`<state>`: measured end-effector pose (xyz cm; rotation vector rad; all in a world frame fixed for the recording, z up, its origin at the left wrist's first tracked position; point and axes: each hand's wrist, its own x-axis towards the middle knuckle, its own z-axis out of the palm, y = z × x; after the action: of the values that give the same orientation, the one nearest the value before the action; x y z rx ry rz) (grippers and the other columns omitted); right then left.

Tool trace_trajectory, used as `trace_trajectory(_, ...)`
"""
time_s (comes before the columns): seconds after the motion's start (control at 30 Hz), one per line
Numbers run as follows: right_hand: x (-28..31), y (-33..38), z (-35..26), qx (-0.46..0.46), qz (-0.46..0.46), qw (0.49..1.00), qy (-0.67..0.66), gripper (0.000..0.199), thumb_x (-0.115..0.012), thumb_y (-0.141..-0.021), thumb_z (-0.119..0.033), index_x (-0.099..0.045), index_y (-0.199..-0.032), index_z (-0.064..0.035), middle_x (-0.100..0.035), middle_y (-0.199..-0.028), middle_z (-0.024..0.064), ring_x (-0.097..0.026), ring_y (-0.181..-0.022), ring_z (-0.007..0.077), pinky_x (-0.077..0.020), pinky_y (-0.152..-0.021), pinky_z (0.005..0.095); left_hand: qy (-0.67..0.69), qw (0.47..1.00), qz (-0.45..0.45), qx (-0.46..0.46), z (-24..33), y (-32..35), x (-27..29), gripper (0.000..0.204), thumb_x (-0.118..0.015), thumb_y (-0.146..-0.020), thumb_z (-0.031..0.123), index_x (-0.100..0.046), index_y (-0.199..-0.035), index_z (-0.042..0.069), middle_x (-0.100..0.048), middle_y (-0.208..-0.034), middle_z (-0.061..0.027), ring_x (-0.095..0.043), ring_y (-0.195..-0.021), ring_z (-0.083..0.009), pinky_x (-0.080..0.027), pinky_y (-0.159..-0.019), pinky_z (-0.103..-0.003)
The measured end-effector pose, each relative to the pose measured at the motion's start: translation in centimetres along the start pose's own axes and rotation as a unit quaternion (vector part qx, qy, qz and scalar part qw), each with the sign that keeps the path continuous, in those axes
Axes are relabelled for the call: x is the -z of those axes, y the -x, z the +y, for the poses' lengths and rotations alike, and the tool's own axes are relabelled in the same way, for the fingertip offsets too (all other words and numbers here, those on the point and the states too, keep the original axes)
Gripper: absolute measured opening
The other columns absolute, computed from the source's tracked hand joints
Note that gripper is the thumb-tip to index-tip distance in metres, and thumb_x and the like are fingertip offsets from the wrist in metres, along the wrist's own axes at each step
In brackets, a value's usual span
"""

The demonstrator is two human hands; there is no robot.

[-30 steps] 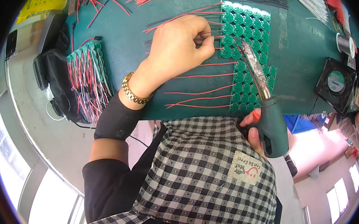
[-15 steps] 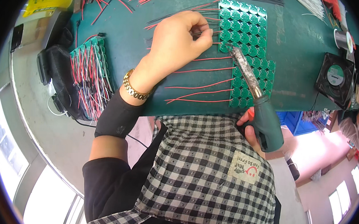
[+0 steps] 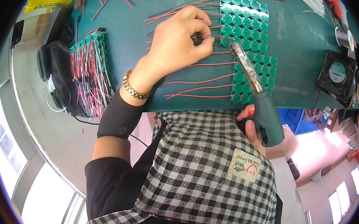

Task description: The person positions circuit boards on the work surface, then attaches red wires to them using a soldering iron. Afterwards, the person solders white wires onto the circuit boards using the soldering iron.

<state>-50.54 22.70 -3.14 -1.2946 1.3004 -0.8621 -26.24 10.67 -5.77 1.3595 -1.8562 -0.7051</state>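
My left hand (image 3: 179,40) is closed, thumb and forefinger pinching a thin black wire (image 3: 218,36) whose end meets the left edge of the upper green circuit board panel (image 3: 244,21). My right hand (image 3: 250,123), partly hidden, grips a soldering iron (image 3: 265,113) by its dark green handle. The iron's tip (image 3: 230,40) is at that same edge, close to the wire's end. A lower panel of round green boards (image 3: 253,79) adjoins the upper one. Red wires (image 3: 206,80) run leftward from the edges of both panels, with black wires among the upper ones.
At left lies a board panel bristling with red, white and black wires (image 3: 89,73), beside a black mesh pouch (image 3: 58,71). Loose red wires (image 3: 99,4) lie at the back. A black fan (image 3: 335,76) and a solder spool (image 3: 344,38) stand at right, above a blue crate (image 3: 302,121).
My left fingers now hold a black wire against the upper panel's edge, with the iron's tip brought near it. The panels appear slightly higher in view.
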Motion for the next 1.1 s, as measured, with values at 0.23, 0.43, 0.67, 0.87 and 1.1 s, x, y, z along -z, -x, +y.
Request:
trace_trajectory(0.23,0.3,-0.4,0.0,0.029,-0.021,0.999,0.036,0.018,-0.061,-0.077,-0.015,-0.061,-0.087,0.0001,-0.058,-0.076,0.0084,-0.056,-0.066,0.0181,-0.0447,-0.061,0.0303,-0.027,0.999,0.021,-0.026,-0.2,0.0,-0.4,0.009,-0.069,-0.068,0.007,-0.061,-0.069,0.003,-0.06,-0.086,0.001,-0.048,-0.057,-0.0073,-0.042,-0.053,-0.022)
trace_trajectory(0.43,0.2,-0.4,1.1,0.06,-0.012,0.998,-0.001,0.018,-0.059,-0.078,-0.014,-0.06,-0.088,0.001,-0.057,-0.077,0.0094,-0.056,-0.068,0.0189,-0.0445,-0.063,0.0303,-0.02,0.999,0.033,-0.004,-0.6,-0.1,-0.6,0.008,-0.067,-0.064,0.015,-0.062,-0.066,0.01,-0.061,-0.084,0.0025,-0.058,-0.063,-0.0188,-0.047,-0.058,-0.031)
trace_trajectory(0.67,0.1,-0.2,1.5,0.074,0.039,0.994,-0.074,0.037,-0.062,-0.08,-0.024,-0.053,-0.104,0.0018,-0.056,-0.081,0.01,-0.056,-0.07,0.0183,-0.0453,-0.064,0.0305,-0.035,0.998,0.036,-0.026,-0.7,-0.5,-0.4,0.008,-0.068,-0.066,0.012,-0.062,-0.068,0.007,-0.061,-0.084,0.0023,-0.053,-0.06,-0.0137,-0.045,-0.056,-0.027)
trace_trajectory(0.87,1.5,-0.1,0.2,0.055,0.019,0.996,-0.064,0.04,-0.064,-0.081,-0.024,-0.049,-0.11,-0.0005,-0.055,-0.087,0.0097,-0.057,-0.073,0.0196,-0.0483,-0.068,0.0334,-0.036,0.999,0.027,-0.019,-0.9,-0.9,-0.3,0.009,-0.068,-0.067,0.012,-0.061,-0.068,0.006,-0.061,-0.084,0.0018,-0.052,-0.06,-0.0136,-0.044,-0.056,-0.027)
trace_trajectory(1.1,1.1,-0.1,3.3,0.097,0.053,0.983,-0.143,0.045,-0.06,-0.08,-0.021,-0.045,-0.117,-0.0012,-0.053,-0.082,0.0121,-0.053,-0.071,0.0196,-0.0472,-0.064,0.0318,-0.043,0.998,0.02,-0.031,-1.0,-1.1,0.3,0.009,-0.068,-0.069,0.007,-0.06,-0.072,0.004,-0.059,-0.084,0.0019,-0.047,-0.058,-0.0081,-0.042,-0.054,-0.023)
